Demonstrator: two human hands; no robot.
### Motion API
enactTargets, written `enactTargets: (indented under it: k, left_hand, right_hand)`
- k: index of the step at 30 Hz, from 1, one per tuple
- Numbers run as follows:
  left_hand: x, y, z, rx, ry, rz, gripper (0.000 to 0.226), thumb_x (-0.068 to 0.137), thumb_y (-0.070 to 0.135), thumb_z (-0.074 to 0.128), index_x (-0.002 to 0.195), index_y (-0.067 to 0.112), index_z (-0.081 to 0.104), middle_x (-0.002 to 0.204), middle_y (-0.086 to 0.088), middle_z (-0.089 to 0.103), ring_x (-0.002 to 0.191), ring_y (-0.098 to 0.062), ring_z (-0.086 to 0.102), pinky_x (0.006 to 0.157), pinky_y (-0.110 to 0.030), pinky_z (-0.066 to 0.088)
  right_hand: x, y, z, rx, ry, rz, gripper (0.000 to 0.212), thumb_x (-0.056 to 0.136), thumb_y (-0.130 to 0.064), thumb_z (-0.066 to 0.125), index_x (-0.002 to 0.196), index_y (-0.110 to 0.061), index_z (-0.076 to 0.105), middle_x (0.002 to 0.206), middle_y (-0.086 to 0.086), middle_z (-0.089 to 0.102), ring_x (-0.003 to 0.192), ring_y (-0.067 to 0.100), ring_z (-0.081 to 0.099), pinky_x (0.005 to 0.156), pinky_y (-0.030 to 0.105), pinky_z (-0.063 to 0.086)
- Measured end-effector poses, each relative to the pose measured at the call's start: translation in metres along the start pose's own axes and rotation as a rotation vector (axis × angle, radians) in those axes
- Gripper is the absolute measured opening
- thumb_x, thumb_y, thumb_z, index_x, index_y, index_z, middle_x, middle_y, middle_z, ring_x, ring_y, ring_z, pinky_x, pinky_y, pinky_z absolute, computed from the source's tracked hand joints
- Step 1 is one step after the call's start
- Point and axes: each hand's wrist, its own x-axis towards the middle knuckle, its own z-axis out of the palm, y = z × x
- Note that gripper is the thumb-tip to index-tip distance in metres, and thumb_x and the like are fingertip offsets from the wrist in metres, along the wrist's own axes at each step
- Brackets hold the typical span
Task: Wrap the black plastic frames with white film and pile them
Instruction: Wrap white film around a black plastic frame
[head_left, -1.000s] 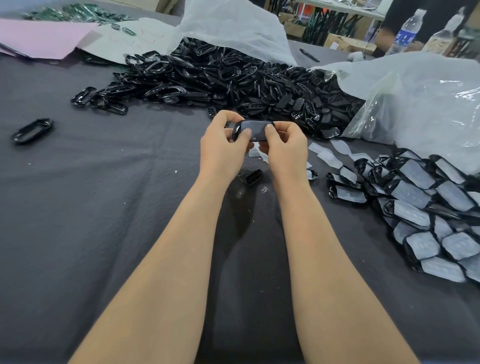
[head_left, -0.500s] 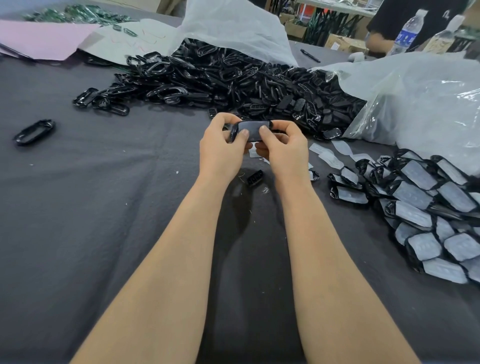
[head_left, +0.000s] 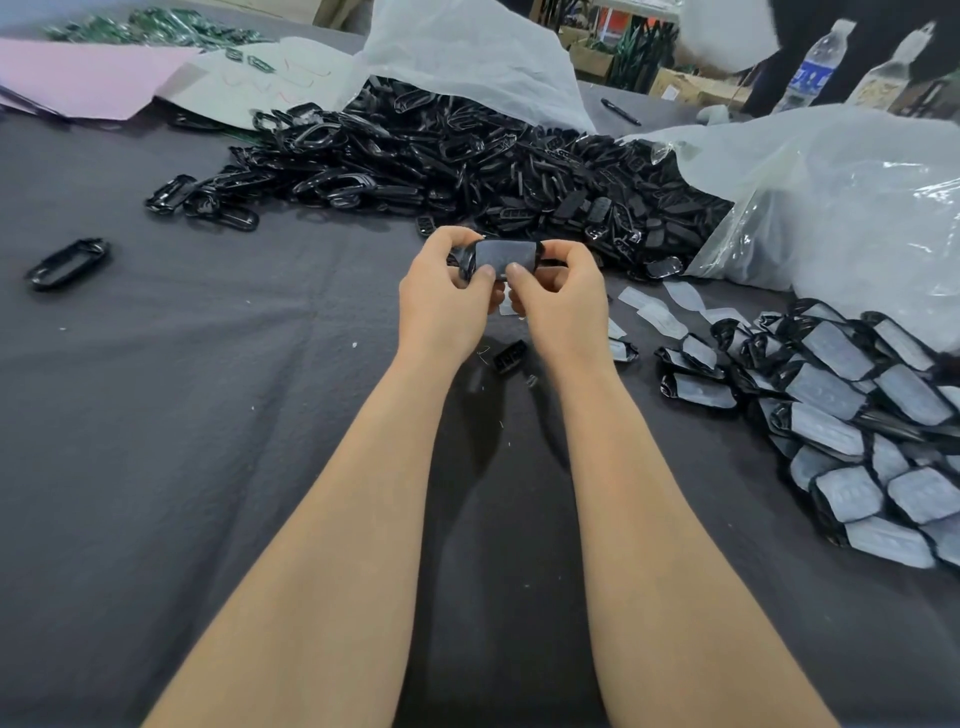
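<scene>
Both hands stay raised over the dark grey cloth-covered table (head_left: 208, 441), sharing one oval black plastic frame (head_left: 506, 255) whose face is covered by pale film; the left hand (head_left: 444, 299) pinches its left end, the right hand (head_left: 561, 304) its right end; since a second ago the thumbs have slid from the frame's ends to meet side by side at its lower edge, and the filmed face has tipped more towards the camera. Behind lies the big heap of bare black frames (head_left: 467, 171), spilling from a white plastic bag (head_left: 467, 57); at right, the pile of film-wrapped frames (head_left: 857, 415); between them, loose white film pieces (head_left: 660, 312); far left, a lone black frame (head_left: 67, 262).
</scene>
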Motion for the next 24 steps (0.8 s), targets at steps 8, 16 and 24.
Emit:
enactTargets:
  k: [8,16,24]
  left_hand:
    - [0.0009,-0.0007,0.0023,-0.029,-0.002,-0.042,0.025,0.096,0.004,0.049,0.105,0.028,0.052,0.09,-0.008,0.07,0.078,-0.013,0.071,0.084,-0.039,0.058]
    - [-0.002,0.0007,0.002,0.031,-0.012,0.019,0.026,0.089,0.01,0.063,0.104,0.029,0.051,0.087,-0.003,0.068,0.077,-0.016,0.065,0.081,-0.035,0.057]
    - [-0.0043,0.0025,0.0007,0.015,-0.046,-0.008,0.028,0.09,0.004,0.058,0.096,0.031,0.052,0.089,-0.011,0.071,0.087,-0.024,0.069,0.086,-0.042,0.056]
  right_hand:
    - [0.0006,0.0006,-0.0002,-0.019,0.019,0.01,0.015,0.089,-0.006,0.058,0.097,-0.017,0.052,0.091,0.013,0.069,0.088,0.03,0.068,0.087,0.048,0.052]
    - [0.0006,0.0004,0.0003,0.019,0.056,0.044,0.016,0.09,-0.007,0.058,0.087,-0.021,0.052,0.086,0.013,0.069,0.082,0.028,0.069,0.085,0.049,0.054]
    - [0.0029,0.0027,-0.0012,0.017,0.105,0.064,0.02,0.09,-0.013,0.059,0.076,-0.025,0.05,0.084,0.006,0.064,0.088,0.032,0.066,0.088,0.049,0.051]
